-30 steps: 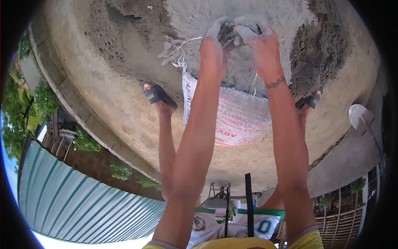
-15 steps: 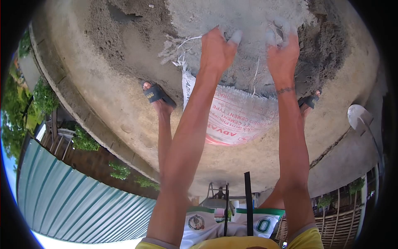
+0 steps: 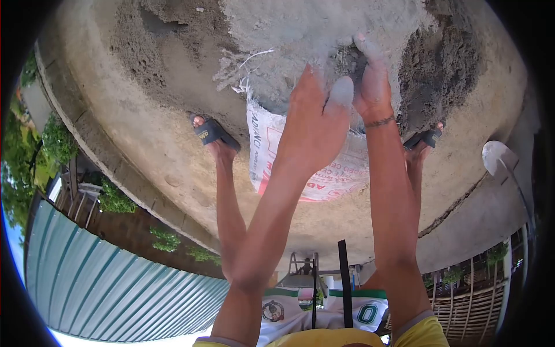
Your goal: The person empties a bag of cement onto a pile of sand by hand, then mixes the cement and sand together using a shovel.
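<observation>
A white cement bag (image 3: 269, 139) with red printing lies flat on the ground between my feet, its frayed upper edge spread under grey cement powder (image 3: 272, 29). My left hand (image 3: 321, 118) is above the bag, back toward me, its grey-coated thumb stretched apart from the other fingers. Those fingers are mostly hidden and point into the powder. Close on its right, my right hand (image 3: 376, 84) is at the powder, with powder-coated fingers extended upward and apart. I see nothing gripped in either hand. A dark hollow shows between the hands.
Damp grey mortar or sand (image 3: 167, 63) borders the powder at left, with a darker mound (image 3: 442, 63) at right. My sandalled feet (image 3: 215, 134) stand either side of the bag. A shovel (image 3: 499, 159) rests at the right. A concrete edge (image 3: 115, 165) curves along the left.
My left hand has moved right and nearer to me, over the bag. My right hand has shifted left, its fingers now straighter, so the hands are close together.
</observation>
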### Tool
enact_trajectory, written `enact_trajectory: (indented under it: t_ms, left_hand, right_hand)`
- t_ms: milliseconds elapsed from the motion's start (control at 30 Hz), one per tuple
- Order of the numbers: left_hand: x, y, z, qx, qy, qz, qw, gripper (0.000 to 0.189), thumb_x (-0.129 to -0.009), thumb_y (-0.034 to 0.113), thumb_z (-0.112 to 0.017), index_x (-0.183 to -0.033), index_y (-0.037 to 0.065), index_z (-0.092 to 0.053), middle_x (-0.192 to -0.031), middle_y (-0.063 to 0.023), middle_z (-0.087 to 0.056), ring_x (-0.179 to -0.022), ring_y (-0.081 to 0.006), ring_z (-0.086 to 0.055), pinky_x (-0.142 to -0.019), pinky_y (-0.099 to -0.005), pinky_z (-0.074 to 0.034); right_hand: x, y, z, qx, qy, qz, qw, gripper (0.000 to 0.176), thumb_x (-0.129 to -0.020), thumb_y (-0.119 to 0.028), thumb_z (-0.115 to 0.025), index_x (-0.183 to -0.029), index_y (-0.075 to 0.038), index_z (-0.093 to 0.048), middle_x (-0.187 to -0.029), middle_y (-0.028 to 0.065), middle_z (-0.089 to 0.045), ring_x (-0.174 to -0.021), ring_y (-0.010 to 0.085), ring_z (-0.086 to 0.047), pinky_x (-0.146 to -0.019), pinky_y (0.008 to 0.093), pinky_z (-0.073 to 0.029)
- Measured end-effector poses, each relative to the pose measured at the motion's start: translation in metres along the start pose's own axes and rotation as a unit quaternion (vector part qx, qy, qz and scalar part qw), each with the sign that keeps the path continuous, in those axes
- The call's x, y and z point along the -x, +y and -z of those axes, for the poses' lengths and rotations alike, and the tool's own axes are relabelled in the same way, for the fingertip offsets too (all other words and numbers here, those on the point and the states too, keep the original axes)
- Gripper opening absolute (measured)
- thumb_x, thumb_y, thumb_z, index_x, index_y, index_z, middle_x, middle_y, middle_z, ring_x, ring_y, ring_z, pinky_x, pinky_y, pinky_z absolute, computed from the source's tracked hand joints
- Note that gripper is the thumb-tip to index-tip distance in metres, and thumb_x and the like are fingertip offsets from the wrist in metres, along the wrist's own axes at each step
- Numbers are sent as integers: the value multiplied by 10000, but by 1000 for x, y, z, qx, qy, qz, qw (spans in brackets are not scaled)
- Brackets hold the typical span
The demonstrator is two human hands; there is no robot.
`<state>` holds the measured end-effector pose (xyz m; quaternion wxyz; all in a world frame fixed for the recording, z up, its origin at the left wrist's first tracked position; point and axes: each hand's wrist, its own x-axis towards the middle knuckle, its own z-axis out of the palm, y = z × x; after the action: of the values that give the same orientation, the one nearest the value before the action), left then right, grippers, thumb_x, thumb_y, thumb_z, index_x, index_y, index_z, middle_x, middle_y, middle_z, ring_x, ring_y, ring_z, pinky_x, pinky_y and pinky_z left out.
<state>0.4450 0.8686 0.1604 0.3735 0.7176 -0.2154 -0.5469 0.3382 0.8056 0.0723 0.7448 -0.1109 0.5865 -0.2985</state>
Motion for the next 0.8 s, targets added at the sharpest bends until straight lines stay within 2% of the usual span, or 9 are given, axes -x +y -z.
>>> enact_trajectory:
  t_ms: [100,200,300,433,500,600,633,700,800]
  left_hand:
    - [-3,-13,26,100,41,36,993,465,-943,239,-476,-1311,-43,-435,-1311,-177,-488,-1233,-279,-466,-969,-392,-426]
    - [-24,-26,38,129,19,134,982,444,-959,274,-453,-1296,-14,-460,-1285,-154,-512,-1216,-274,-480,-952,-405,-441]
    - [-37,-65,24,229,-24,180,956,420,-965,304,-439,-1272,21,-486,-1236,-129,-541,-1168,-256,-509,-930,-388,-453]
    - [-51,-71,-4,472,-4,224,853,339,-970,315,-430,-1157,62,-556,-1068,-80,-600,-959,-198,-585,-810,-333,-496]
    - [-39,-65,-13,569,66,196,796,300,-968,310,-448,-1039,57,-592,-946,-63,-625,-838,-176,-605,-738,-296,-518]
    - [-59,-83,2,693,-171,146,685,309,-966,313,-462,-1050,47,-595,-900,-73,-624,-829,-183,-611,-778,-301,-516]
    - [-59,-77,1,606,-94,165,772,323,-966,316,-467,-1066,36,-593,-903,-76,-631,-827,-186,-614,-794,-305,-510]
    - [-58,-60,-7,398,62,192,895,353,-966,320,-477,-1098,13,-590,-910,-82,-645,-824,-192,-622,-827,-312,-499]
    - [-41,-43,-11,211,-28,49,976,556,-974,448,-415,-1283,-9,-482,-1188,-164,-553,-1060,-230,-564,-920,-357,-479]
  right_hand:
    - [-1,-4,4,-104,-68,-21,992,272,-890,-310,-608,-941,-46,-650,-861,30,-620,-828,130,-559,-677,290,-475]
    - [8,2,-8,176,-63,-39,982,182,-902,-203,-590,-951,-34,-638,-900,30,-629,-762,124,-576,-663,273,-466]
    - [16,7,-23,213,-16,32,976,74,-852,-143,-622,-872,-81,-658,-866,21,-623,-808,177,-582,-676,288,-472]
    - [41,19,-42,398,-23,338,853,166,-776,-8,-600,-913,-84,-653,-908,83,-615,-843,261,-586,-726,335,-479]
    - [51,16,-40,478,-63,406,776,159,-812,-4,-591,-944,-67,-653,-964,88,-635,-906,205,-588,-795,314,-474]
    - [60,3,-38,507,-75,477,714,140,-847,-11,-583,-964,-50,-650,-1032,89,-637,-966,180,-583,-852,324,-465]
    - [61,-2,-35,504,-71,495,704,133,-856,-16,-582,-966,-46,-649,-1052,89,-632,-980,181,-580,-862,334,-462]
    - [51,-3,-23,402,-13,433,806,141,-865,-57,-580,-988,-46,-646,-1008,101,-625,-921,203,-584,-816,339,-469]
    - [29,-9,-11,222,-15,238,945,178,-906,-145,-554,-1005,-27,-643,-983,98,-628,-885,186,-584,-782,330,-477]
